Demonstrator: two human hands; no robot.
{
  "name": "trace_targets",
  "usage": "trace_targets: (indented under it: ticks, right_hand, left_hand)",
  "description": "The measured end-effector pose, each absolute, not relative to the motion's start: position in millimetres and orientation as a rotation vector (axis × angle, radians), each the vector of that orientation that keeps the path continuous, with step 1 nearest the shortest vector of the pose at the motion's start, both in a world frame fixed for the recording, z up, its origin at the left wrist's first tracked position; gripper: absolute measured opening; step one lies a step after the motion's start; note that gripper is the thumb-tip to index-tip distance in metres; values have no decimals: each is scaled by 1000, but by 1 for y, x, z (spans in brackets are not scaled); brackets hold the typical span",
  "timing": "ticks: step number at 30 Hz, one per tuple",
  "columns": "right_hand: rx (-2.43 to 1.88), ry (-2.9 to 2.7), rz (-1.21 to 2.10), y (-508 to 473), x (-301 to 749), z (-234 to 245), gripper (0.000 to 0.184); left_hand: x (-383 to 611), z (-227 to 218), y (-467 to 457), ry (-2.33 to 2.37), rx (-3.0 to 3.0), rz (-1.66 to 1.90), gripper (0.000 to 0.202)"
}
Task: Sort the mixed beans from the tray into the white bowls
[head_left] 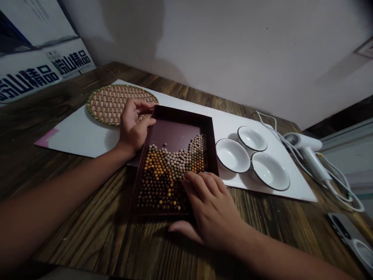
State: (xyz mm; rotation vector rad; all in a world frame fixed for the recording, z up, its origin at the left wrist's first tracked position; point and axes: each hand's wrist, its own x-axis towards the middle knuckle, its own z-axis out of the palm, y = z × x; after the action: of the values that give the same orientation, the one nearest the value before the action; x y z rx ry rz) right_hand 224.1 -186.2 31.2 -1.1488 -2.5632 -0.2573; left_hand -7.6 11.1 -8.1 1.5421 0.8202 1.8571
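Observation:
A dark maroon rectangular tray (177, 134) with upright walls is in front of me, its near end over the wooden table. Round beads (171, 175) cover its nearer part: dark brown at the near side, orange-yellow at the left, pale beige farther off. My left hand (135, 124) grips the tray's far left wall, thumb along the rim. My right hand (208, 200) is closed over the near right corner, fingers reaching inside over the beads and thumb outside the near wall. The right fingertips and that corner are partly hidden.
White bowls with dark rims (271, 171) stand right of the tray on a white board (78, 140). A woven oval basket tray (107, 105) lies at the left. A white hair dryer (311, 151) with its cord and a phone (349, 237) lie on the right of the table (96, 233).

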Motion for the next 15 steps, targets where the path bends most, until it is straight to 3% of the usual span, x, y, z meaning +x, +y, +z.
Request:
trace_targets:
  ticks: [15]
  right_hand:
    - [-1160, -2552, -268, -187, 223, 30, 84]
  left_hand:
    - [-6, -4, 7, 876, 1505, 1843, 33]
